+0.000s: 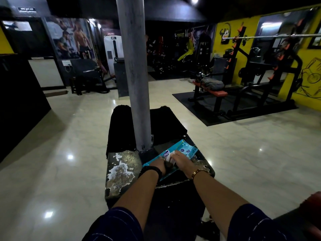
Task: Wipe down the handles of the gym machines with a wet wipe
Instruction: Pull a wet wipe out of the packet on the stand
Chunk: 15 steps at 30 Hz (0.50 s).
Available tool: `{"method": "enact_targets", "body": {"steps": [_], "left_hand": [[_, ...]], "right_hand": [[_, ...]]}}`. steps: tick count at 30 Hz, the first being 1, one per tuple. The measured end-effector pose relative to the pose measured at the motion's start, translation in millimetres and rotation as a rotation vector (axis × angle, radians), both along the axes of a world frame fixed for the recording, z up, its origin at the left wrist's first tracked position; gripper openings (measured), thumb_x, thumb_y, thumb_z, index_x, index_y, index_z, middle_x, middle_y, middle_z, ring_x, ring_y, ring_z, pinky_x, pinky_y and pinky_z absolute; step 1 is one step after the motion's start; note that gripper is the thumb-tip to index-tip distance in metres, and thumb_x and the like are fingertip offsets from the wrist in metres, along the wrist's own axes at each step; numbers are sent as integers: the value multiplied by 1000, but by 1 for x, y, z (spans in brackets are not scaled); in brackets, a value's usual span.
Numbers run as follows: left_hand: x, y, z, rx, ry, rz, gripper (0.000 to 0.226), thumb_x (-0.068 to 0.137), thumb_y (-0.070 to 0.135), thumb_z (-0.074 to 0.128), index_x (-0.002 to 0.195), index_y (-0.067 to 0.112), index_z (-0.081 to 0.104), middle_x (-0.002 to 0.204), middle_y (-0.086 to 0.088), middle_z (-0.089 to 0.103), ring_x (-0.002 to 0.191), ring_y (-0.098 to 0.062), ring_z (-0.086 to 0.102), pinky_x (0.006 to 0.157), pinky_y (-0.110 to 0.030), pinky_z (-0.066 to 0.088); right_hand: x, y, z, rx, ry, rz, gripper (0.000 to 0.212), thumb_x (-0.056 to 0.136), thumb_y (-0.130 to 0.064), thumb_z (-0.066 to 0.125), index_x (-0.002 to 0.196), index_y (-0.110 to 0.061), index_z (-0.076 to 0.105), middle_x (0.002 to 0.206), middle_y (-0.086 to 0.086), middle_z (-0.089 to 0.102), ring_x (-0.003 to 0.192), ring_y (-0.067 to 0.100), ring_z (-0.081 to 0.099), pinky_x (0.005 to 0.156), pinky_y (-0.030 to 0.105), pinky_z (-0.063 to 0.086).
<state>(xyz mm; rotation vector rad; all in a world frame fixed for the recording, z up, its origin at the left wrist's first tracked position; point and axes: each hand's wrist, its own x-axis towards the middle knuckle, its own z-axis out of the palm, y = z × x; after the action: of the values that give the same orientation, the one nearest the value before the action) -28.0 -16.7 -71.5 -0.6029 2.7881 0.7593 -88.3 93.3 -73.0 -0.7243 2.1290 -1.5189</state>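
Left hand point(157, 166) resting on near end of glossy blue pack point(184, 148), finger grip too dark to tell, right hand point(182, 161) pinching crumpled white wipe point(171, 158) at pack's opening, pack flat on peeling black counter point(121, 171), beside grey pole point(133, 66)

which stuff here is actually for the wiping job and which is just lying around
For the job:
- pack of wet wipes
- white wipe, pinched by the right hand
- left hand, resting on the pack

Just lying about:
- backpack on the bench
- grey pillar
- floor mat
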Motion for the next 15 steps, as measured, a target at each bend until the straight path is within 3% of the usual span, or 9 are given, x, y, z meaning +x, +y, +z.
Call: {"method": "enact_targets", "body": {"steps": [3,5,7,10,12,15], "left_hand": [[1,-1,-5,-41,-42,39,67,101,37,42,155,6,15,149,-17,42,130,-30,48,103,-30,37],[9,3,-5,-48,-35,39,69,102,27,42,157,13,2,155,-15,32,136,-30,41,107,-31,33],[17,9,0,-86,-18,15,67,103,25,40,157,13,1,159,-15,22,142,-31,32,113,-34,28],[12,7,6,-86,-68,-78,63,105,26,36,155,6,3,163,-12,6,148,-29,15,118,-36,18],[8,2,10,-48,-102,-90,60,104,22,39,154,3,10,161,-15,13,147,-30,21,116,-34,21],[7,-4,18,108,-45,-42,49,98,15,46,146,9,40,144,-15,47,128,-31,49,101,-30,40]], "right_hand": [[1,7,0,-151,-160,-59,40,90,-15,37,58,-13,61,80,25,59,76,28,55,75,33,45],[-1,10,-6,-198,-242,-154,34,99,-14,35,76,-8,59,95,30,59,88,34,58,86,41,48],[-2,12,-8,-213,-305,-241,23,104,-18,35,97,-6,54,110,25,58,104,37,58,95,47,49],[-4,10,-11,-218,-303,-273,23,103,-22,38,103,-5,53,114,25,57,107,38,58,98,52,48],[-3,9,-12,-214,-277,-306,25,100,-29,44,99,-7,56,113,27,58,104,39,59,96,56,48],[-3,5,-7,-233,-275,-353,23,97,-28,51,98,-6,57,108,25,62,98,37,62,92,53,49]]}}
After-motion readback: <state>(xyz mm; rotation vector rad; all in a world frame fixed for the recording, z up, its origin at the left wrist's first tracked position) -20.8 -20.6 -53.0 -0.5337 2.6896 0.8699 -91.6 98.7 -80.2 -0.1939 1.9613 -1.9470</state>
